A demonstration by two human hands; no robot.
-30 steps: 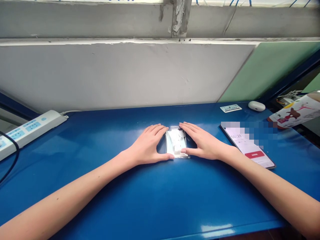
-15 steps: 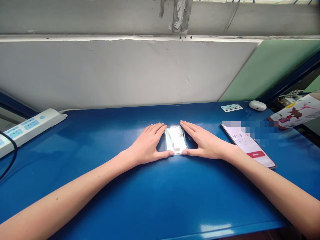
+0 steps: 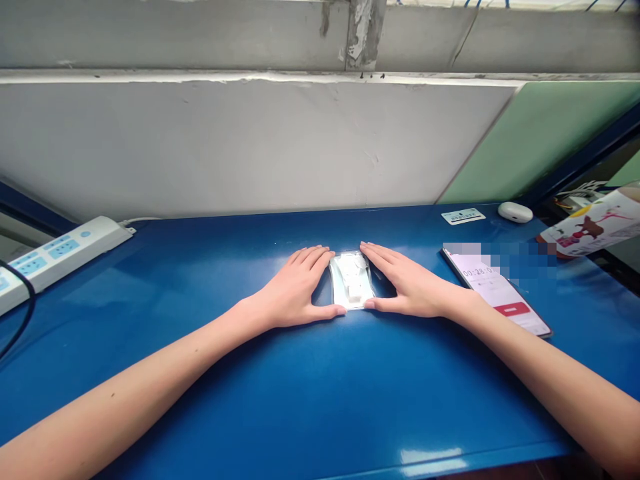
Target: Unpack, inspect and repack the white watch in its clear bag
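Observation:
A small clear plastic packet (image 3: 351, 280) with a white object inside lies flat on the blue tabletop (image 3: 310, 387). Glare on the plastic keeps me from making out its exact contents. At its left side rests my left hand (image 3: 299, 287), fingers stretched out and thumb apart, fingertips at the upper left corner. My right hand (image 3: 400, 280) mirrors it on the other side, its thumb at the packet's lower right corner. Both hands lie low on the table, open, with the packet between them. Whether they press on its edges I cannot tell.
A phone (image 3: 507, 293) showing a running timer lies beside my right forearm. Behind it are a card (image 3: 463, 216) and a white earbud case (image 3: 515, 212). A printed carton (image 3: 595, 223) leans at the right edge. On the left sits a white power strip (image 3: 60, 253) with a black cable.
My left thumb has shifted very slightly left, away from the packet's lower edge. The hands and packet otherwise stay in place.

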